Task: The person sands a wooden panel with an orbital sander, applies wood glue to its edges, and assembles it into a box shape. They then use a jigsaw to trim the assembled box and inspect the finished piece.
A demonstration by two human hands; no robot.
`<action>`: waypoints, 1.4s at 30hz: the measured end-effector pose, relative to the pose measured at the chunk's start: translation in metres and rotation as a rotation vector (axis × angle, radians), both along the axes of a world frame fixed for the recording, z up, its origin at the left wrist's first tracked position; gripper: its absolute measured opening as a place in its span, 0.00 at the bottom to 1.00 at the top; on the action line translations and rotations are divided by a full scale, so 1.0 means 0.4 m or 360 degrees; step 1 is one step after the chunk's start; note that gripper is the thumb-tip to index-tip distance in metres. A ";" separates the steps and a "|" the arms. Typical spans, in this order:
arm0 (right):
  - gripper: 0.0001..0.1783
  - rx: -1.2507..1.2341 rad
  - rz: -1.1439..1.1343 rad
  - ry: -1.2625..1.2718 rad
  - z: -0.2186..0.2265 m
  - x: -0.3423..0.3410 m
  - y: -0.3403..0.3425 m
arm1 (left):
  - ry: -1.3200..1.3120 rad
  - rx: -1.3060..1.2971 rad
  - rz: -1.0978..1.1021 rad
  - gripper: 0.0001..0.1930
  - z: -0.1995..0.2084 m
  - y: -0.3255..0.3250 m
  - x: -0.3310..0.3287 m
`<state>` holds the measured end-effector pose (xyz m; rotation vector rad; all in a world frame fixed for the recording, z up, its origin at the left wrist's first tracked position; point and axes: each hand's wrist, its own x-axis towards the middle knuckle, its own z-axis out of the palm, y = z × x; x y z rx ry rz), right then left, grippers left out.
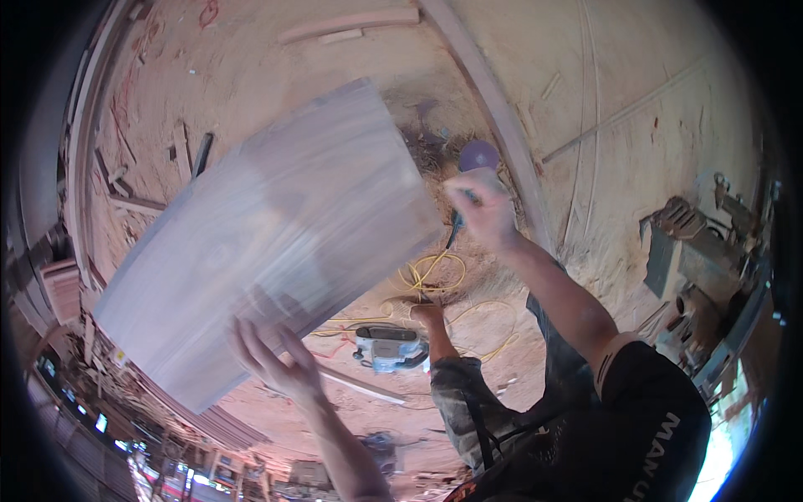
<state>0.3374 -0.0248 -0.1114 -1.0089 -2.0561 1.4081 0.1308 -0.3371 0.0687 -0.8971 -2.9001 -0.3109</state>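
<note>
A wide, smooth wooden board [276, 201] lies at a slant before me, pale and streaked. My left hand [280, 364] is over its near edge, fingers spread and slightly blurred; whether they touch the wood I cannot tell. Just past the board's right end is my right hand [489, 209], its fingers curled together and blurred. Anything in them is hidden. Around that hand show a round purple disc [478, 156] and a teal tool body [456, 220] with a dark cord end, partly covered by the hand.
A blue-grey belt sander [389, 347] rests on the dusty ground near my foot [428, 316], beside a coiled yellow cord [435, 272]. A long beam [489, 92] runs past the board's far right. Wood scraps [134, 201] lie left; machine parts [686, 243] stand right.
</note>
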 end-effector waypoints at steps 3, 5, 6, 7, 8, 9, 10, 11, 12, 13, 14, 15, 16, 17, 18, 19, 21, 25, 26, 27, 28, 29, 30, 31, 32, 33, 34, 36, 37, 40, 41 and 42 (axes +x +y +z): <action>0.07 0.0501 0.0039 0.0053 -0.006 -0.060 -0.061 | 0.0182 -0.0178 -0.0268 0.31 -0.073 0.106 -0.149; 0.10 0.0725 0.0091 -0.0066 -0.020 -0.074 -0.075 | 0.0359 -0.0779 -0.0216 0.34 -0.107 0.129 -0.162; 0.12 0.0755 0.0128 -0.0134 -0.022 -0.072 -0.083 | 0.0364 -0.0555 -0.0226 0.35 -0.118 0.135 -0.163; 0.14 0.0800 0.0138 -0.0173 -0.020 -0.066 -0.089 | 0.0326 -0.0637 -0.0172 0.35 -0.123 0.133 -0.151; 0.19 0.0813 0.0232 -0.0356 -0.009 -0.055 -0.103 | 0.0326 -0.0656 -0.0169 0.36 -0.127 0.130 -0.148; 0.25 0.0840 0.0300 -0.0513 0.005 -0.044 -0.121 | 0.0325 -0.0659 -0.0137 0.36 -0.124 0.124 -0.146; 0.30 0.0861 0.0387 -0.0692 0.023 -0.033 -0.142 | 0.0325 -0.0678 -0.0166 0.36 -0.124 0.120 -0.145; 0.37 0.0773 0.0409 -0.0713 0.034 -0.032 -0.163 | 0.0327 -0.0673 -0.0169 0.36 -0.122 0.117 -0.151; 0.44 0.0675 0.0454 -0.0759 0.043 -0.036 -0.181 | 0.0304 -0.0709 -0.0159 0.36 -0.122 0.114 -0.152; 0.51 0.0514 0.0583 -0.0903 0.052 -0.039 -0.201 | 0.0326 -0.0682 -0.0172 0.36 -0.125 0.114 -0.157; 0.55 0.0545 0.0504 -0.0802 0.047 -0.052 -0.208 | 0.0330 -0.0697 -0.0171 0.36 -0.125 0.113 -0.158; 0.58 0.0514 0.0506 -0.0802 0.044 -0.062 -0.216 | 0.0343 -0.0727 -0.0178 0.36 -0.128 0.113 -0.155; 0.62 0.0553 0.0462 -0.0780 0.047 -0.066 -0.227 | 0.0333 -0.0722 -0.0164 0.37 -0.128 0.114 -0.154; 0.62 0.0493 0.0525 -0.0794 0.047 -0.067 -0.230 | 0.0331 -0.0728 -0.0162 0.37 -0.127 0.114 -0.150; 0.61 0.0505 0.0540 -0.0791 0.049 -0.062 -0.232 | 0.0334 -0.0727 -0.0159 0.37 -0.128 0.116 -0.150; 0.61 0.0531 0.0569 -0.0787 0.050 -0.058 -0.230 | 0.0319 -0.0741 -0.0152 0.37 -0.127 0.117 -0.148; 0.62 0.0585 0.0653 -0.0823 0.056 -0.038 -0.218 | 0.0337 -0.0766 -0.0143 0.37 -0.123 0.118 -0.146; 0.62 0.0538 0.0460 -0.0799 0.029 -0.067 -0.193 | 0.0324 -0.0762 -0.0132 0.38 -0.120 0.121 -0.146; 0.62 0.0552 0.0496 -0.0755 0.024 -0.082 -0.205 | 0.0330 -0.0764 -0.0134 0.37 -0.119 0.123 -0.146; 0.62 0.0535 0.0511 -0.0731 0.020 -0.097 -0.218 | 0.0344 -0.0779 -0.0139 0.37 -0.119 0.124 -0.145; 0.61 0.0571 0.0556 -0.0721 0.019 -0.098 -0.228 | 0.0338 -0.0770 -0.0138 0.37 -0.118 0.127 -0.145; 0.61 0.0528 0.0650 -0.0677 0.026 -0.087 -0.242 | 0.0339 -0.0776 -0.0138 0.37 -0.117 0.129 -0.144; 0.61 0.0539 0.0772 -0.0649 0.041 -0.063 -0.259 | 0.0342 -0.0790 -0.0131 0.37 -0.116 0.131 -0.143; 0.61 0.0477 0.0977 -0.0710 0.054 -0.036 -0.264 | 0.0336 -0.0774 -0.0138 0.37 -0.116 0.133 -0.142; 0.61 0.0555 0.0906 -0.0605 0.058 -0.012 -0.251 | 0.0332 -0.0770 -0.0138 0.37 -0.116 0.135 -0.141; 0.61 0.0561 0.0918 -0.0589 0.060 0.007 -0.231 | 0.0330 -0.0770 -0.0124 0.37 -0.117 0.135 -0.142; 0.60 0.0504 0.1014 -0.0671 0.061 0.012 -0.214 | 0.0337 -0.0775 -0.0135 0.37 -0.118 0.134 -0.142; 0.61 0.0543 0.0788 -0.0531 0.029 -0.036 -0.159 | 0.0370 -0.0812 -0.0142 0.37 -0.121 0.128 -0.144; 0.61 0.0552 0.0711 -0.0522 0.007 -0.082 -0.129 | 0.0361 -0.0801 -0.0139 0.37 -0.123 0.125 -0.145; 0.62 0.0677 0.0761 -0.0500 -0.023 -0.251 -0.156 | 0.0387 -0.0787 -0.0144 0.37 -0.131 0.119 -0.147; 0.63 0.0688 0.0797 -0.0429 -0.009 -0.282 -0.199 | 0.0394 -0.0784 -0.0148 0.37 -0.131 0.119 -0.147; 0.63 0.0680 0.0852 -0.0374 0.007 -0.281 -0.232 | 0.0407 -0.0794 -0.0146 0.37 -0.132 0.121 -0.145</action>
